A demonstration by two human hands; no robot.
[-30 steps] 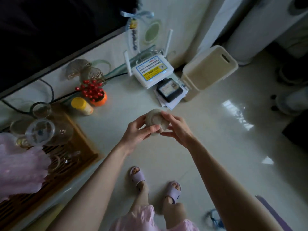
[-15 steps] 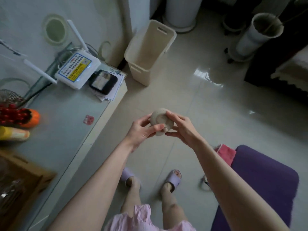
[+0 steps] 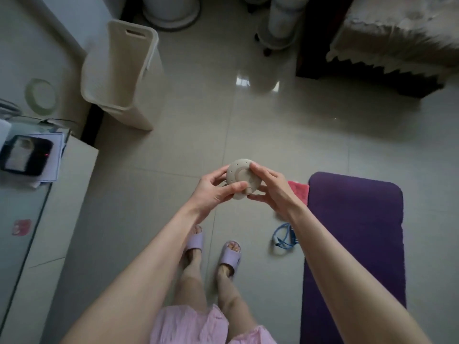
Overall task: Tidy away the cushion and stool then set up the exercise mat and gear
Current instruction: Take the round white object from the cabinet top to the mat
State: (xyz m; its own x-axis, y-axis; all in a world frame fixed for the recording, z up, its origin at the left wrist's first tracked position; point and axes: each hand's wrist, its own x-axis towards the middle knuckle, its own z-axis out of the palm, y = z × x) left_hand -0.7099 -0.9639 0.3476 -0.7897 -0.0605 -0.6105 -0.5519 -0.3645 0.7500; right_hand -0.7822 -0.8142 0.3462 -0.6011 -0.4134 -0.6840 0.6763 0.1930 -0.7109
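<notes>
while being held over the floor (image 3: 248, 120), round gadget (image 3: 242, 176): left hand (image 3: 211, 192) and right hand (image 3: 275, 192) are both pinching it.
mat (image 3: 355, 232): is lying rightward, right hand nearer.

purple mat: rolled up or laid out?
Laid out. The purple mat lies flat on the tiled floor, both far rounded corners showing and no roll in sight; the right arm hides its near end.

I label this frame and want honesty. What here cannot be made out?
Head view:
Round beige perforated device: underside hidden by left hand and right hand.
Blue cord loop: partly behind the right forearm.
Red cloth: partly behind the right hand.
Purple exercise mat: near end cut off by the bottom edge.
</notes>
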